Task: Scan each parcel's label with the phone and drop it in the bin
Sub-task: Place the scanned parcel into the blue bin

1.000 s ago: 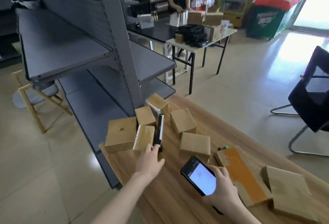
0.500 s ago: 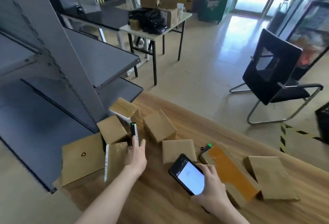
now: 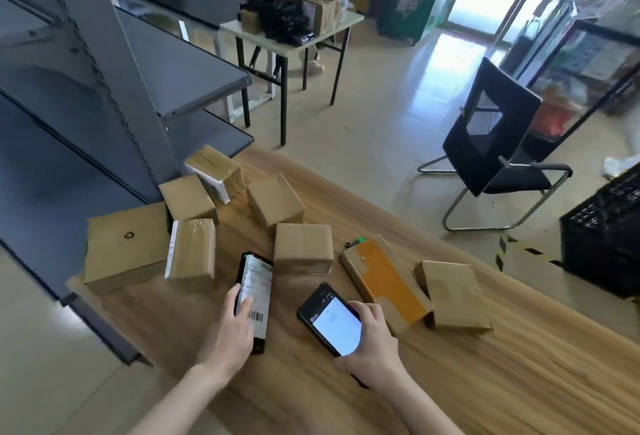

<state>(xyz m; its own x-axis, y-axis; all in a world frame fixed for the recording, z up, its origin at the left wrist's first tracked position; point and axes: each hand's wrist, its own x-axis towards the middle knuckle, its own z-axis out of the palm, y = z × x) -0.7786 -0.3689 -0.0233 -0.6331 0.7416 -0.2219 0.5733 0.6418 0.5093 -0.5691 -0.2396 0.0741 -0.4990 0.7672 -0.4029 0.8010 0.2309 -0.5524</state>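
Observation:
A thin black parcel [image 3: 258,291] with a white barcode label facing up lies on the wooden table [image 3: 485,382]. My left hand [image 3: 232,330] grips its near end, fingers over the label. My right hand [image 3: 372,344] holds the phone [image 3: 330,318], its screen lit white, just right of that parcel. Several brown cardboard parcels sit beyond, among them a large box [image 3: 126,246] at the left, a taped one [image 3: 303,247] in the middle and a flat orange-topped one [image 3: 386,282]. A black crate [image 3: 602,234] stands on the floor at the right.
Grey metal shelving [image 3: 104,88] rises along the table's left side. A black chair [image 3: 491,147] stands on the floor beyond the table. Farther back, a person handles boxes at a white table [image 3: 294,40] loaded with black bags.
My left hand has pulled the black parcel out from between the boxes and laid it flat, label up, nearer to me. The phone stays in my right hand. The view swung right.

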